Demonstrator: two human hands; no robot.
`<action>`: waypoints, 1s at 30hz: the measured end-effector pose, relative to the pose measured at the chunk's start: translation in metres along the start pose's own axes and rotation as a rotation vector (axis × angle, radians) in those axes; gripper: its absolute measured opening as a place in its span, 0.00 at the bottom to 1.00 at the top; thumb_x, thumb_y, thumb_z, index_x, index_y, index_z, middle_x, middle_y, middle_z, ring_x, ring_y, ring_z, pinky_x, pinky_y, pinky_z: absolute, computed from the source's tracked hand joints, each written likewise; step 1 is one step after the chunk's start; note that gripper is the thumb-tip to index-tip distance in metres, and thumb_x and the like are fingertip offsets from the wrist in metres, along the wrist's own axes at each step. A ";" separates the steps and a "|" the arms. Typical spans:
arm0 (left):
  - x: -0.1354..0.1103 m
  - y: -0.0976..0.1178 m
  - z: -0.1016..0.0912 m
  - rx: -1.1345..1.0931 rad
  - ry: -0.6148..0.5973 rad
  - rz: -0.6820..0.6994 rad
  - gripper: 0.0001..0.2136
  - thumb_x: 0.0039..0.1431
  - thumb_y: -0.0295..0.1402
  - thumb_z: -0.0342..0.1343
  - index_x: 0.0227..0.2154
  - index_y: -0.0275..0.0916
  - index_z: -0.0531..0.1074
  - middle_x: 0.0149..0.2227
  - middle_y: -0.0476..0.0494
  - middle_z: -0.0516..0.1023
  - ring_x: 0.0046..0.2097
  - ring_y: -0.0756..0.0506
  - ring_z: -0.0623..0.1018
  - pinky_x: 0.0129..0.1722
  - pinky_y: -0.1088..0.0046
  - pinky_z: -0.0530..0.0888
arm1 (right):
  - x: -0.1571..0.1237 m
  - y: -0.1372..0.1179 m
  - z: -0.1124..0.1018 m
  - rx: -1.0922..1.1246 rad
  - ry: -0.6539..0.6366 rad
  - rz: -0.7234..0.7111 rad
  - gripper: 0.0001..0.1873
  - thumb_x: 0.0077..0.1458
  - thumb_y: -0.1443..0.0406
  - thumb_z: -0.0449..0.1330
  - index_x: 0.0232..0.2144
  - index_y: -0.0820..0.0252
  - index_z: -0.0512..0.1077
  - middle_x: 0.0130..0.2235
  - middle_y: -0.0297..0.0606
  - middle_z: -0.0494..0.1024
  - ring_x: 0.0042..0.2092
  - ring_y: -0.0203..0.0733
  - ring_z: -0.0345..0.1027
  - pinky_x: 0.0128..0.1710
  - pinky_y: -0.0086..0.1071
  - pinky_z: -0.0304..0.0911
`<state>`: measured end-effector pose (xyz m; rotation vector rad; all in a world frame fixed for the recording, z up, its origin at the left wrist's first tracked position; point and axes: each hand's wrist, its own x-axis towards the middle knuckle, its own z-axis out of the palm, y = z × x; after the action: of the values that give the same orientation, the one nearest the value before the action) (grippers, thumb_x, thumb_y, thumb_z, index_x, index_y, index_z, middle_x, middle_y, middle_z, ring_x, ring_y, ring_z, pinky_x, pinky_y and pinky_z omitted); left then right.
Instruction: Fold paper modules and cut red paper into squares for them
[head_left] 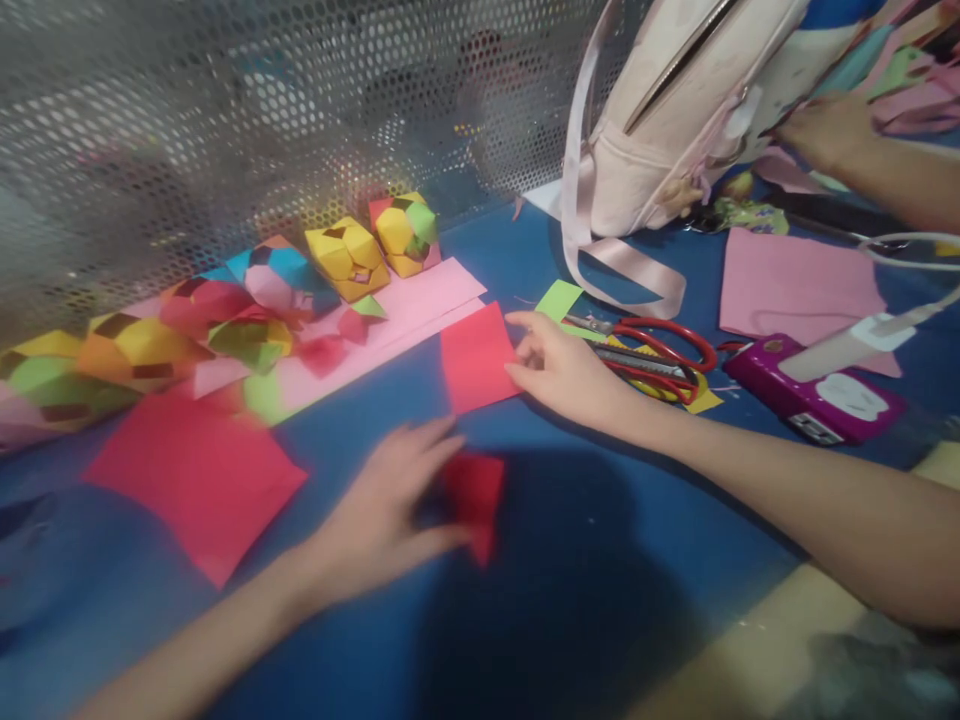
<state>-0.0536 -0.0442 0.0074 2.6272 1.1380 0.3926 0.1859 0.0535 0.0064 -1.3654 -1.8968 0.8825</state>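
My right hand [566, 370] grips the right edge of a red paper square [478, 358] with thumb and fingertips. Below it, my left hand [390, 490] is smeared by motion, its thumb and fingers apart around a smaller-looking red paper piece [480, 495] on the blue surface; whether they touch it is hard to see. A larger red sheet [202, 475] lies to the left of that hand. Behind, long pink paper strips [427, 300] lie beside folded paper modules, among them a yellow one [347, 258] and a red, yellow and green one [405, 235].
Red-handled scissors [675, 340] and a cutter [645, 365] lie right of my right hand. Beyond are a purple power strip [810, 390] with a plug, pink sheets [799, 275] and a pale backpack [660, 130]. Another person's hand [825, 130] is at upper right. A perforated metal panel [225, 130] stands behind.
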 end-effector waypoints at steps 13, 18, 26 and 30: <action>-0.004 0.000 0.003 -0.079 0.168 0.073 0.20 0.60 0.21 0.52 0.55 0.34 0.61 0.49 0.33 0.72 0.54 0.42 0.72 0.52 0.64 0.74 | -0.034 -0.026 -0.005 -0.204 -0.208 -0.385 0.10 0.59 0.67 0.56 0.42 0.64 0.72 0.43 0.45 0.78 0.48 0.47 0.70 0.48 0.40 0.63; -0.003 -0.002 0.001 -0.221 0.247 0.121 0.11 0.61 0.22 0.49 0.46 0.36 0.67 0.44 0.35 0.74 0.52 0.41 0.74 0.50 0.62 0.76 | -0.045 -0.038 -0.001 0.007 -0.496 -0.211 0.10 0.56 0.67 0.61 0.41 0.65 0.72 0.39 0.42 0.79 0.42 0.42 0.72 0.40 0.33 0.64; -0.005 -0.008 0.009 -0.285 0.376 0.086 0.18 0.59 0.23 0.54 0.52 0.38 0.65 0.49 0.33 0.74 0.54 0.40 0.74 0.53 0.56 0.74 | -0.052 -0.041 -0.004 0.311 -0.555 -0.155 0.28 0.52 0.57 0.65 0.52 0.64 0.67 0.47 0.44 0.77 0.46 0.43 0.72 0.43 0.33 0.64; -0.004 -0.006 0.009 -0.273 0.433 0.099 0.20 0.57 0.20 0.54 0.51 0.39 0.64 0.46 0.38 0.75 0.53 0.42 0.75 0.55 0.54 0.72 | -0.054 -0.043 0.000 0.366 -0.556 -0.059 0.20 0.54 0.63 0.62 0.49 0.64 0.69 0.44 0.42 0.79 0.42 0.41 0.73 0.40 0.31 0.65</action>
<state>-0.0577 -0.0443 -0.0041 2.4232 0.9805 1.0961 0.1770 -0.0082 0.0360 -0.8942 -2.0117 1.6118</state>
